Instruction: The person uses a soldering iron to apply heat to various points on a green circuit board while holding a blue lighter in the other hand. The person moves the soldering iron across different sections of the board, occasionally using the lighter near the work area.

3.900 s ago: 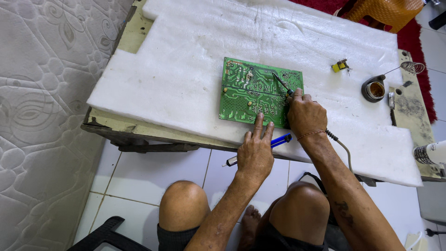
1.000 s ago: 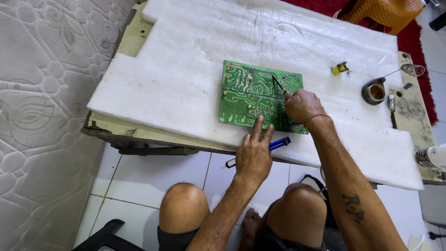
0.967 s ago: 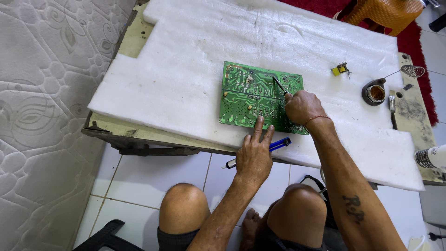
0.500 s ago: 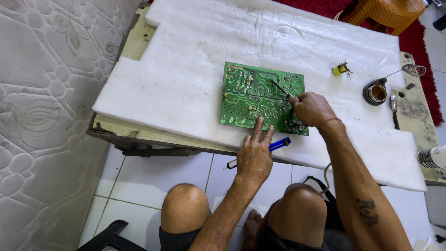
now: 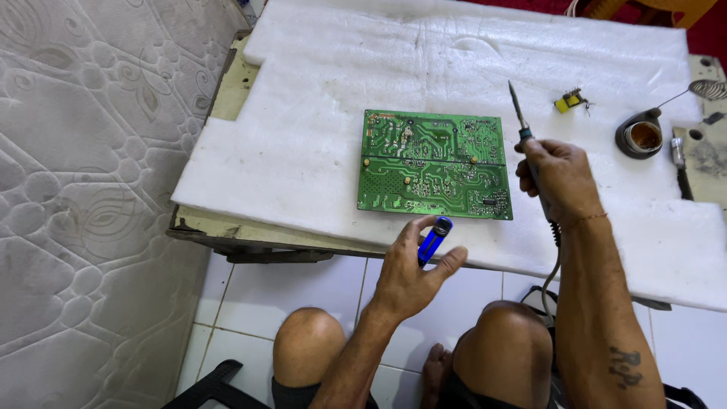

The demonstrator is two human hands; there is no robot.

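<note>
Soldering iron (image 5: pixel 524 130) in my right hand (image 5: pixel 556 176), fingers clenched round the dark handle, thin metal tip up and tilted a bit left, lifted clear of the board. It hangs over the white foam just past the board's right edge. Its cord (image 5: pixel 555 261) drops from under my palm down toward my right knee. Right forearm runs up from the bottom right, wrist roughly straight, back of the hand to the camera.

Left hand (image 5: pixel 413 271) sits at the near edge of the desk (image 5: pixel 227 227), below the board. Fingers grasping a small blue pen-like tool (image 5: pixel 434 238), pinched between thumb and forefinger, its rounded end pointing up toward the board. Can't tell what tool exactly. Left forearm comes up between my bare knees.

Green circuit board (image 5: pixel 433 164) lies flat on the white foam sheet (image 5: pixel 318 113), solder side up, rectangular, long side left to right. Pale traces, lots of small solder points, a faint line splitting it into upper and lower halves. Neither hand touches it.

Right of the iron on the foam: a small yellow component (image 5: pixel 569 101), apart from the board. Further right a round tin (image 5: pixel 641 137) with brownish stuff inside, at the foam's right edge. Past it a coiled wire iron stand (image 5: pixel 704 89) on the bare desk. Quilted mattress (image 5: pixel 83 189) to the left, white tiled floor (image 5: pixel 303 280) under me.
</note>
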